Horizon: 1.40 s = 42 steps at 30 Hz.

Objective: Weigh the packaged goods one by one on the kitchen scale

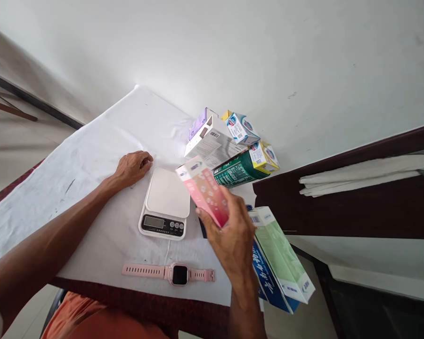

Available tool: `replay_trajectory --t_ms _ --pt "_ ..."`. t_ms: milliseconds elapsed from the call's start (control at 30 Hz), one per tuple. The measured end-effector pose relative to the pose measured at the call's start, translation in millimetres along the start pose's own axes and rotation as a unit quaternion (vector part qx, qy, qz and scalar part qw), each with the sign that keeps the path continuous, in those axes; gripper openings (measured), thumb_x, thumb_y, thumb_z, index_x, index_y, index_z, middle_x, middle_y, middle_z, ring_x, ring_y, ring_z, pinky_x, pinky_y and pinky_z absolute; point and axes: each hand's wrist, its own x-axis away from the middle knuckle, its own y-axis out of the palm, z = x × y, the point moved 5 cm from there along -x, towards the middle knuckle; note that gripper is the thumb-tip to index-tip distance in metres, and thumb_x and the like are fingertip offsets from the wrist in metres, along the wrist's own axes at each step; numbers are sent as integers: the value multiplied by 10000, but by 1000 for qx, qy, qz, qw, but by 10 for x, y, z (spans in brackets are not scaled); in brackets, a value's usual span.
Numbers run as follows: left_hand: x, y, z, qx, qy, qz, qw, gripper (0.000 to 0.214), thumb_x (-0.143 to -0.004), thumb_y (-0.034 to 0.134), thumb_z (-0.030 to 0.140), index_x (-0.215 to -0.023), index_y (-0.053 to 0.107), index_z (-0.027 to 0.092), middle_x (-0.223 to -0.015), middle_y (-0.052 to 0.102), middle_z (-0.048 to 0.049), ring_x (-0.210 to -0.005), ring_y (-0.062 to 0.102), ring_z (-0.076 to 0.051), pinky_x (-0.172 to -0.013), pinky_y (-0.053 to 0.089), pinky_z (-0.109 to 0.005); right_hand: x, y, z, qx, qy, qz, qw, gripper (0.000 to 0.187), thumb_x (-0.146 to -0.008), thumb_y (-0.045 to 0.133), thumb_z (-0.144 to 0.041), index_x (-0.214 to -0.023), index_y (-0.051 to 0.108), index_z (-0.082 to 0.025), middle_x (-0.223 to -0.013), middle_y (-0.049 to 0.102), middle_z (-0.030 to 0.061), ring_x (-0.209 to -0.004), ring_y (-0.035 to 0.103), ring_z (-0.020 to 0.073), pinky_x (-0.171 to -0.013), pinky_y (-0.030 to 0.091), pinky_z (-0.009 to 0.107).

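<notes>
Pink watch [180, 274] along near edge of surface [183, 306]. Blue box [268, 280] and green box [284, 254] at right edge. My right grip [235, 235] clamped on near end of tilted pink box [207, 190]; far end juts beyond grip, right of white scale [167, 193]. My left grip [132, 168] rests on white cloth [92, 249], fingers loosely curled together, beside scale. Cartons [208, 143] clustered toward far right corner, near pale wall [268, 61].

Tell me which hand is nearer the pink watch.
Right. The right hand, gripping a pink box, is beyond and to the right of the watch; the left hand is farther off, beside the scale.
</notes>
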Motion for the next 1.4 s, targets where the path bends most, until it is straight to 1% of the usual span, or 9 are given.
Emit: replay_trajectory --t_ms 200,367,533,700,833,933,1100,1267,1400 --pt "3 6 11 0 5 -5 1000 286 -891 498 274 -1049 728 207 -944 738 -71 -840 675 -237 -711 465 -323 158 561 -123 -12 -36 -73 997 532 -941 665 -357 -1408 505 -155 -1249 661 170 -1161 616 330 -957 538 510" --pt "1 12 -1 -2 3 -1 1000 280 -886 502 281 -1038 729 218 -931 738 -68 -829 672 -231 -710 468 -317 221 705 -68 -22 -24 -96 995 558 -960 643 -391 -1438 475 -157 -1278 646 179 -1182 606 336 -976 529 531" --pt "-1 19 2 1 7 2 1000 284 -881 501 292 -1034 729 217 -927 737 -72 -840 673 -239 -732 476 -329 241 626 3 -57 12 -95 994 640 -960 636 -498 -1479 443 -175 -1362 608 182 -1275 561 346 -1038 491 565" --pt "22 -96 85 63 -2 -5 998 296 -914 520 398 -998 725 202 -898 735 -62 -788 666 -210 -733 507 -326 460 511 44 -101 65 -47 992 723 -970 623 -502 -1561 335 -199 -1483 508 195 -1373 495 334 -1098 448 581" --pt "207 -415 430 153 35 31 987 409 -957 540 540 -1083 703 187 -977 726 -77 -872 677 -211 -774 542 -332 747 442 56 -90 79 5 993 756 -962 648 -467 -1584 302 -213 -1500 484 195 -1403 465 340 -1111 438 593" --pt "453 -525 853 126 125 30 984 534 -926 606 631 -1247 652 207 -1156 694 -103 -1044 651 -263 -891 544 -413 911 396 125 -67 83 33 994 766 -966 644 -459 -1594 288 -205 -1504 475 211 -1414 453 356 -1098 450 602" --pt "793 -177 1332 23 296 -74 952 774 -830 709 681 -1438 526 238 -1392 588 -168 -1308 520 -388 -1073 426 -584 1006 340 267 -59 86 50 993 743 -978 631 -443 -1595 286 -212 -1443 523 209 -1333 528 354 -1022 520 584" --pt "742 -21 1364 -55 309 -78 946 585 -887 741 406 -1398 516 232 -1305 601 -156 -1194 561 -353 -1016 437 -544 1113 238 328 -57 72 91 992 687 -966 653 -400 -1553 355 -205 -1348 581 198 -1224 595 348 -952 559 561" --pt "631 -56 1441 -113 316 -125 934 518 -845 779 299 -1306 556 220 -1223 584 -134 -1125 547 -328 -1007 425 -519 1333 150 378 -66 50 108 991 431 -962 667 -336 -1349 541 -195 -1092 658 134 -986 664 295 -813 590 458"
